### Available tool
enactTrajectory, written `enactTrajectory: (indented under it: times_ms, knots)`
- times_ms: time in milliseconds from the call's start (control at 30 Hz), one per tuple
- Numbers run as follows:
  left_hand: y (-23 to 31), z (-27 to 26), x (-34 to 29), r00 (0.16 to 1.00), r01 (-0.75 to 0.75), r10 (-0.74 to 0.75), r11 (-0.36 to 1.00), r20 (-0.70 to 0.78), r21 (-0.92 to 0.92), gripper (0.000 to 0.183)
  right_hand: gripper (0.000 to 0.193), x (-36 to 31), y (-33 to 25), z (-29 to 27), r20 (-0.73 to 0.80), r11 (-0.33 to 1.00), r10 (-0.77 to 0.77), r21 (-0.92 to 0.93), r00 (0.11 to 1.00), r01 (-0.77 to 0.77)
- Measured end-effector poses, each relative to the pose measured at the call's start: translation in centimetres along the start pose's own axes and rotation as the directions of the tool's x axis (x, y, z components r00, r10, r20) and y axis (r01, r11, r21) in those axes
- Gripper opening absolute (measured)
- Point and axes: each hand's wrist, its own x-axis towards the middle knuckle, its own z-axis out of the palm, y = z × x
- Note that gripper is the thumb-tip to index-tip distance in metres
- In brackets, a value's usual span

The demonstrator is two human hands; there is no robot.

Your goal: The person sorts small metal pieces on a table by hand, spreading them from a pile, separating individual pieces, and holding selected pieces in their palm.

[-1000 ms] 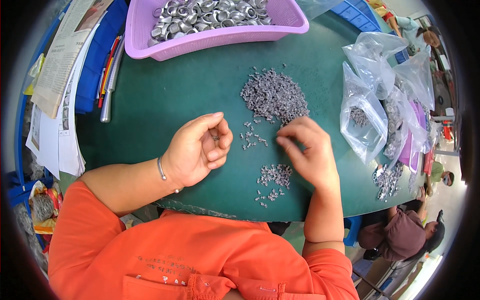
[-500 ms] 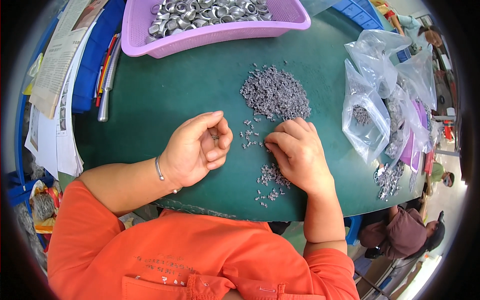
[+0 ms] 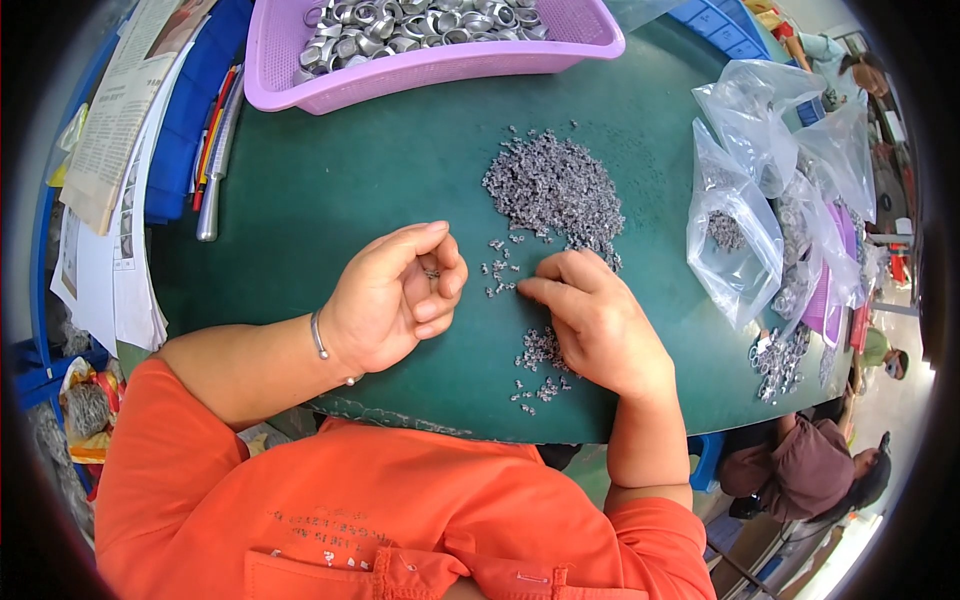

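A large heap of tiny grey metal pieces (image 3: 553, 190) lies on the green table. Left of the heap, my left hand (image 3: 398, 290) is half curled with its palm turned inward, and a few of the same small metal pieces (image 3: 431, 273) show between its fingers. My right hand (image 3: 605, 320) is just below the heap, its thumb and index finger drawn together at a loose scatter of pieces (image 3: 497, 270). What its fingertips hold is too small to make out. A smaller cluster of pieces (image 3: 541, 349) sits beside the right hand, partly covered by it.
A purple basket (image 3: 440, 75) of silver metal rings stands at the back. Clear plastic bags (image 3: 735, 240) and loose metal parts (image 3: 780, 362) lie on the right. A metal rod (image 3: 208, 215), pencils, papers and a blue bin (image 3: 172, 170) are at the left. Other people are beyond the right edge.
My right hand has shifted slightly down, and its index fingertip now reaches further left toward the loose pieces. The left hand has stayed in place.
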Motion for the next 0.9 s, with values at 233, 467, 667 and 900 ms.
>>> enactTrajectory:
  times_ms: [233, 467, 667, 900]
  knots:
    - [-0.1, 0.0, 0.1, 1.000, 0.005, -0.005, 1.000, 0.009, 0.003, 0.030, 0.020, 0.4, -0.2, 0.7, -0.032, 1.000, -0.001, -0.021, 0.999, 0.000]
    - [-0.1, 0.1, 0.1, 1.000, 0.004, -0.004, 0.999, -0.018, 0.041, 0.029, 0.016, 0.1, 0.1, -0.4, 0.109, 0.998, -0.017, -0.054, 0.994, 0.023]
    - [-0.1, 0.3, 0.1, 1.000, -0.008, 0.009, 0.999, -0.009, 0.052, 0.029, 0.020, 1.0, 0.0, 1.7, -0.021, 0.987, -0.119, -0.110, 0.993, 0.116]
    - [-0.3, 0.4, 0.1, 0.999, -0.011, 0.013, 0.997, -0.034, 0.072, 0.029, 0.025, 0.4, -0.5, 0.9, -0.018, 0.993, -0.032, -0.117, 0.999, 0.029]
